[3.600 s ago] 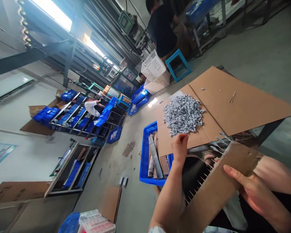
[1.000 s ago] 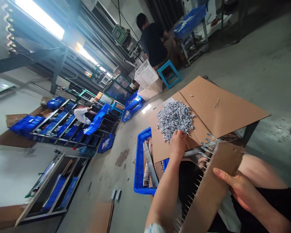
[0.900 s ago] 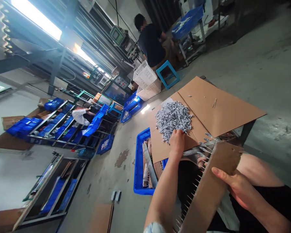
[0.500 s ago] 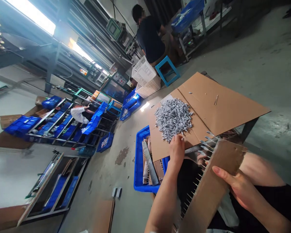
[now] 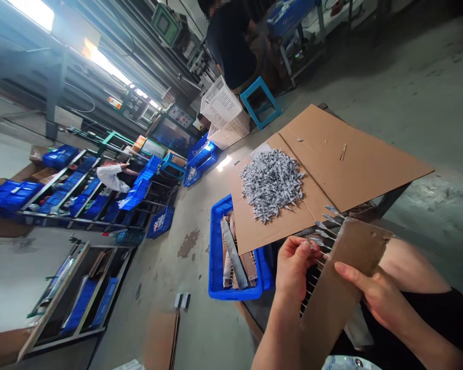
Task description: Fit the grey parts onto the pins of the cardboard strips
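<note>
My right hand point(image 5: 374, 295) grips a long cardboard strip point(image 5: 339, 288) bristling with thin metal pins along one edge; a few pins near its top carry small grey parts. My left hand point(image 5: 295, 262) is pinched at the pin row, fingers closed on a small grey part point(image 5: 312, 241). A heap of the same grey metal parts point(image 5: 272, 182) lies on a flat cardboard sheet point(image 5: 351, 164) just beyond the strip.
A blue crate point(image 5: 218, 241) with cardboard strips stands on the floor left of the sheet. Farther off are white baskets point(image 5: 221, 105), a blue stool point(image 5: 260, 100), a person in dark clothes point(image 5: 231, 43), and racks of blue bins point(image 5: 81, 190) with another person.
My left hand left the heap of grey parts and came back to the pin row of the strip, pinched on a part. The view tilted slightly.
</note>
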A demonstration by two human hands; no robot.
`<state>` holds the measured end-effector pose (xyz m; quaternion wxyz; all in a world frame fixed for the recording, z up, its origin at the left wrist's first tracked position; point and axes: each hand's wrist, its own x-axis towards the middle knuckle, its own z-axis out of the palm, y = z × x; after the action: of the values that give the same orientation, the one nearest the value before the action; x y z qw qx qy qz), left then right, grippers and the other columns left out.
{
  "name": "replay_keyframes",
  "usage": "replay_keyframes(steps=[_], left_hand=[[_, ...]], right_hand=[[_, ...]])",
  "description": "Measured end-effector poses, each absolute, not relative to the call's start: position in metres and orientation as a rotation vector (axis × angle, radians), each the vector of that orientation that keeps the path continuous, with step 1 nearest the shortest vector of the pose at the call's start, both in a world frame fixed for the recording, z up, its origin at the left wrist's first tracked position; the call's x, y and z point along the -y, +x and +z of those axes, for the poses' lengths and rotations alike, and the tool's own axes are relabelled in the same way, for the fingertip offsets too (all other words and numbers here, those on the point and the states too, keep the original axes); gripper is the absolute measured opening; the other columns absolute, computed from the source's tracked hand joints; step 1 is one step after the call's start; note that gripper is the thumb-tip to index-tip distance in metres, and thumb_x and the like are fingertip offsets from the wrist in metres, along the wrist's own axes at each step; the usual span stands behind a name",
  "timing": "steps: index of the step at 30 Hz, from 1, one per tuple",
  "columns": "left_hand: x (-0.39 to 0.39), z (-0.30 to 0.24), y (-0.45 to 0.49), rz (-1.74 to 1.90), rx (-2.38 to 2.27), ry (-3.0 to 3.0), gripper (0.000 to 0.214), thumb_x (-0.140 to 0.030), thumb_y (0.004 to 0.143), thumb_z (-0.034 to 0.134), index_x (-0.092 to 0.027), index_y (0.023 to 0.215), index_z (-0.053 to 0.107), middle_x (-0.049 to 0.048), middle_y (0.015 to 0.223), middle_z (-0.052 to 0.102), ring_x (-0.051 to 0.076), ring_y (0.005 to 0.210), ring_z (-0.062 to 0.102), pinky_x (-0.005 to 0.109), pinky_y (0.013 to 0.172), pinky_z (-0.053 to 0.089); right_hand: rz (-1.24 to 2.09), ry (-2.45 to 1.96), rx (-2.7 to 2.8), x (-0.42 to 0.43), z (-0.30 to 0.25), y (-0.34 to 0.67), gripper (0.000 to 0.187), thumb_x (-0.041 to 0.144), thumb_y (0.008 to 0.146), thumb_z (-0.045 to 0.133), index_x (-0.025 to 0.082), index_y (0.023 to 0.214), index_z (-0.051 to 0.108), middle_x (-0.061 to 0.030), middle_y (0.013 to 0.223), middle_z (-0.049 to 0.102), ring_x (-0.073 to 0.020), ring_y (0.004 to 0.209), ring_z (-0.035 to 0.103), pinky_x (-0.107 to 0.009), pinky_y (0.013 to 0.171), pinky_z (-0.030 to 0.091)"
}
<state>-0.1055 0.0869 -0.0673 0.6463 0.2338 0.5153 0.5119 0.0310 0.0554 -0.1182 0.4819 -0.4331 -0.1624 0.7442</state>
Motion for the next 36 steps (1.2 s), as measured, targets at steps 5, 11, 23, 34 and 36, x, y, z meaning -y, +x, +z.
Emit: replay_keyframes(steps=[5, 11, 23, 34, 36], left_hand=[[-0.087, -0.061, -0.103, 1.14, -1.205, 0.539, 0.031, -0.036, 0.066, 0.081, -0.015, 0.073, 0.058, 0.0013, 0.07, 0.065, 0.011, 0.059, 0.059, 0.023, 0.061, 0.047], [-0.085, -0.064, -0.102, 1.138, -1.191, 0.559, 0.029, -0.034, 0.069, 0.079, -0.015, 0.074, 0.057, 0.0014, 0.069, 0.066, 0.011, 0.059, 0.06, 0.022, 0.061, 0.046], [-0.088, -0.068, -0.097, 1.098, -1.267, 0.594, 0.037, -0.038, 0.061, 0.083, -0.016, 0.069, 0.054, -0.0017, 0.067, 0.062, 0.009, 0.057, 0.054, 0.02, 0.059, 0.042], [-0.126, -0.097, -0.122, 1.029, -1.293, 0.912, 0.03, -0.043, 0.071, 0.074, -0.016, 0.078, 0.063, 0.0019, 0.073, 0.064, 0.011, 0.062, 0.055, 0.023, 0.064, 0.044], [-0.148, -0.1, -0.138, 1.009, -1.447, 1.07, 0.027, -0.043, 0.076, 0.069, -0.017, 0.081, 0.063, 0.0023, 0.075, 0.065, 0.013, 0.064, 0.056, 0.024, 0.064, 0.044]], right_hand=[[1.797, -1.083, 0.417, -0.055, -0.117, 0.029, 0.029, 0.042, 0.07, 0.077, 0.027, 0.096, 0.076, -0.0075, 0.101, 0.079, -0.0384, 0.103, 0.067, -0.046, 0.087, 0.057], [1.81, -1.073, 0.432, -0.055, -0.117, 0.029, 0.03, 0.041, 0.071, 0.077, 0.026, 0.097, 0.074, -0.0077, 0.103, 0.078, -0.0383, 0.104, 0.067, -0.048, 0.09, 0.054], [1.655, -1.214, 0.434, -0.063, -0.117, 0.025, 0.024, 0.039, 0.063, 0.079, 0.027, 0.083, 0.074, -0.0032, 0.083, 0.08, -0.0342, 0.083, 0.072, -0.04, 0.071, 0.06], [1.843, -1.043, 0.461, -0.073, -0.125, 0.029, 0.028, 0.042, 0.068, 0.077, 0.027, 0.091, 0.074, -0.0048, 0.096, 0.08, -0.034, 0.095, 0.071, -0.041, 0.079, 0.06], [1.871, -1.037, 0.411, -0.072, -0.131, 0.029, 0.027, 0.042, 0.069, 0.076, 0.027, 0.091, 0.075, -0.0047, 0.096, 0.08, -0.0336, 0.096, 0.07, -0.039, 0.079, 0.06]])
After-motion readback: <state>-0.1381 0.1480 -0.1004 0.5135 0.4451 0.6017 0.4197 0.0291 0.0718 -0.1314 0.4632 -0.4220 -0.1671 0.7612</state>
